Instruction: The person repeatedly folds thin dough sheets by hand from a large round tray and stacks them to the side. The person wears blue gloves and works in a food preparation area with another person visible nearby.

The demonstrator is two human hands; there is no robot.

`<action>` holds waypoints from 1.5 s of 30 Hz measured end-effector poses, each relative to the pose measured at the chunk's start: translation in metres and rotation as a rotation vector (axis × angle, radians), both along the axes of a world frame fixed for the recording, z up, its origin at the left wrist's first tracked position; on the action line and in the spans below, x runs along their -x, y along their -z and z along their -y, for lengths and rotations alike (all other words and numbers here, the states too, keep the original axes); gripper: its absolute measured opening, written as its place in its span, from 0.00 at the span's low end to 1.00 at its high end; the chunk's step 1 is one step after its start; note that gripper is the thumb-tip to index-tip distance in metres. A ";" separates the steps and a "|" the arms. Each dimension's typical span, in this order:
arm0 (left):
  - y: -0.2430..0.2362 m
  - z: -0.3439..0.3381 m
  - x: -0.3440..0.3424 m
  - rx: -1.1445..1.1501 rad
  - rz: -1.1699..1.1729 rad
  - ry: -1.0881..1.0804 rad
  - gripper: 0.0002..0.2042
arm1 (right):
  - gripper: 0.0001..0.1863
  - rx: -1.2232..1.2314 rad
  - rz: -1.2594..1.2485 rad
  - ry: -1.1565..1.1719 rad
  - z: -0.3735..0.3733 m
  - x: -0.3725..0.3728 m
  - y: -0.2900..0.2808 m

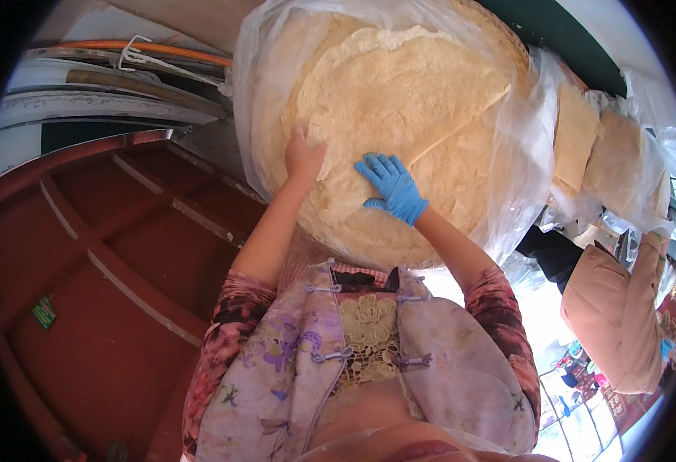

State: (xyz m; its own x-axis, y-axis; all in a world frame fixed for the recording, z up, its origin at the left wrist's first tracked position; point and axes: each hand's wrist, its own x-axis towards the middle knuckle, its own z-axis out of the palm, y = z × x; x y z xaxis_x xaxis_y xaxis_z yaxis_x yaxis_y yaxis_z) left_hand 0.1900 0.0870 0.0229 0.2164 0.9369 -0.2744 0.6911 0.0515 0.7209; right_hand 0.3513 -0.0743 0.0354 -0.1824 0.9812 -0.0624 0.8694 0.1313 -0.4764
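A stack of large, thin round flatbreads (438, 100) lies in front of me, pale tan and rough on the surface. The top one has a straight folded edge running toward my right hand. At the stack's left side, my bare left hand (305, 158) has its fingers closed on the rim of the flatbread; the fingertips are partly hidden. Flat on the middle of the stack rests my right hand (392, 187) in a blue glove, fingers spread and holding nothing. Clear plastic sheeting (519, 185) wraps loosely around the stack.
Folded flatbreads (619, 158) in plastic lie to the right. A person in a brown coat (611, 316) stands at the lower right. A dark red metal panel (107, 308) fills the left, with long boards (114, 104) and a white metal hook (134, 54) above it.
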 end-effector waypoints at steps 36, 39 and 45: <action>0.010 0.014 -0.097 -0.499 -0.159 0.684 0.29 | 0.18 0.164 -0.905 0.949 0.014 -0.042 0.027; 0.023 0.008 -0.101 -0.472 -0.208 0.725 0.31 | 0.21 0.577 -0.844 1.025 0.017 -0.069 -0.005; 0.019 0.006 -0.103 -0.481 -0.178 0.775 0.32 | 0.42 -0.075 0.148 0.287 -0.022 -0.106 -0.033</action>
State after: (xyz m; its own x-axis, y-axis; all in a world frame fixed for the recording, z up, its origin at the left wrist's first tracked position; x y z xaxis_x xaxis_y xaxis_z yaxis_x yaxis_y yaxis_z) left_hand 0.2925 0.0812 0.0039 0.8218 0.5695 0.0165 0.5099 -0.7480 0.4248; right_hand 0.4577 -0.0524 0.0680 0.1082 0.9941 0.0068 0.9349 -0.0995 -0.3408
